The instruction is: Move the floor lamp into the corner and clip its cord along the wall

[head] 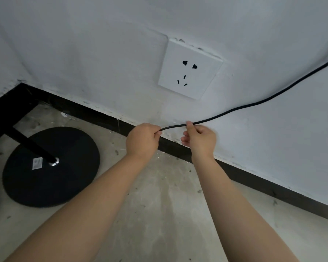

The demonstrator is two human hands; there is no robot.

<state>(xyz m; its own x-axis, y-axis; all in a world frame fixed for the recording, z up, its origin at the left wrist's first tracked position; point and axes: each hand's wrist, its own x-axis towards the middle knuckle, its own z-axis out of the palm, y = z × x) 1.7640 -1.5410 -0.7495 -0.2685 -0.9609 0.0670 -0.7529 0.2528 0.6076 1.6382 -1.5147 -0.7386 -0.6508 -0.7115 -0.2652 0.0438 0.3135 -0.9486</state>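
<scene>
The floor lamp's round black base (51,184) rests on the concrete floor near the room corner, and its black pole (29,143) leans up to the left out of view. A thin black cord (254,104) runs from the upper right down along the white wall. My left hand (143,140) is closed around the cord's lower end. My right hand (200,139) pinches the same cord between thumb and finger just to the right. Both hands hold it close to the wall, just above the black baseboard (178,150). No clip is visible.
A white wall socket (190,69) with nothing plugged in sits above my hands. The baseboard runs along both walls and meets at the corner (21,86) at the upper left. A small white label (37,163) is stuck on the lamp base.
</scene>
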